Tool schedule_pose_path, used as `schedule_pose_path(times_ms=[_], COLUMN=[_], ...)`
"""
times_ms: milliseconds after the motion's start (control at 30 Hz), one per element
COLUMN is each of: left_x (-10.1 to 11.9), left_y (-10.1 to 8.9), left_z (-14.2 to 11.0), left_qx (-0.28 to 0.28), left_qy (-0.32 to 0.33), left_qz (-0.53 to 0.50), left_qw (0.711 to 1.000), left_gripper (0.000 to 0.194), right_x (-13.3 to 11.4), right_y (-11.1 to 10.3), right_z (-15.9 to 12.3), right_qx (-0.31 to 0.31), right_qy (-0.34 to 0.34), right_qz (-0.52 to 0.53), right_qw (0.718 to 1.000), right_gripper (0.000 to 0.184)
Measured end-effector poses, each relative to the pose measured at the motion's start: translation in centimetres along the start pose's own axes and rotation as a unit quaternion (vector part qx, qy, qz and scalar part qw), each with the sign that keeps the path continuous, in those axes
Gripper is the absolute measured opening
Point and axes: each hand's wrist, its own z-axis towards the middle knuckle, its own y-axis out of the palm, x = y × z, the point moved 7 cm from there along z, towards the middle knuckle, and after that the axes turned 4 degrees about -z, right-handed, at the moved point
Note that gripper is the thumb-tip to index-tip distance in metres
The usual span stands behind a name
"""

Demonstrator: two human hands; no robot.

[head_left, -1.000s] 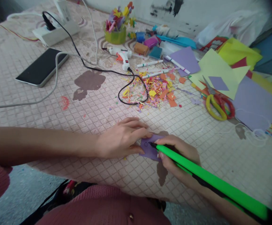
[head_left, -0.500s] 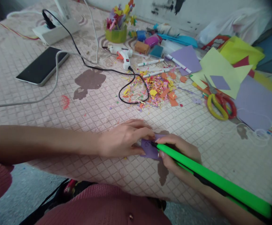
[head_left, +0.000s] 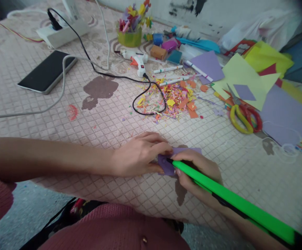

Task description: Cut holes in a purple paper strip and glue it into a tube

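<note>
A small purple piece of paper (head_left: 166,168) lies on the cloth near the table's front edge. My left hand (head_left: 143,154) grips its left side between thumb and fingers, holding it against the table. In my right hand (head_left: 201,166) is a bright green pen (head_left: 226,189), pinched near its black tip. That tip touches or hovers just over the paper, close to a small round drawn mark; I cannot tell which. Part of the paper is hidden behind my fingers.
Beyond my hands lie colourful paper scraps (head_left: 175,100) and a hot glue gun (head_left: 140,62) with a looped black cord. Scissors (head_left: 244,119) and coloured sheets (head_left: 287,113) are at right. A phone (head_left: 46,73), a power strip (head_left: 62,34) and a pot of paper flowers (head_left: 130,36) stand farther back.
The pen tip has shifted slightly left on the paper. The paper has turned or slid a little, and more of its far edge shows beyond my right hand.
</note>
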Motion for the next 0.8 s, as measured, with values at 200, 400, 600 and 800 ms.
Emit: schedule_pose_path(times_ms=[200, 400, 600, 800], left_x=[-0.15, -0.18, -0.14, -0.43], left_y=[0.05, 0.11, 0.03, 0.0], left_z=[0.06, 0.05, -0.02, 0.0], left_qx=[-0.004, -0.019, -0.016, -0.027], left_qy=[-0.003, -0.008, 0.016, 0.011], left_qz=[-0.001, 0.011, 0.011, 0.001], left_qw=[1.0, 1.0, 1.0, 1.0], left_gripper=[0.038, 0.038, 0.04, 0.038], right_x=[-0.14, 0.29, 0.59, 0.51], right_y=[-0.03, 0.27, 0.05, -0.07], right_z=[0.04, -0.14, -0.26, -0.18], right_qx=[0.005, -0.009, -0.003, 0.006], right_qy=[-0.005, -0.001, -0.001, 0.007], right_qz=[-0.005, 0.002, 0.019, 0.021], right_qw=[1.0, 1.0, 1.0, 1.0], right_gripper=[0.027, 0.029, 0.028, 0.028])
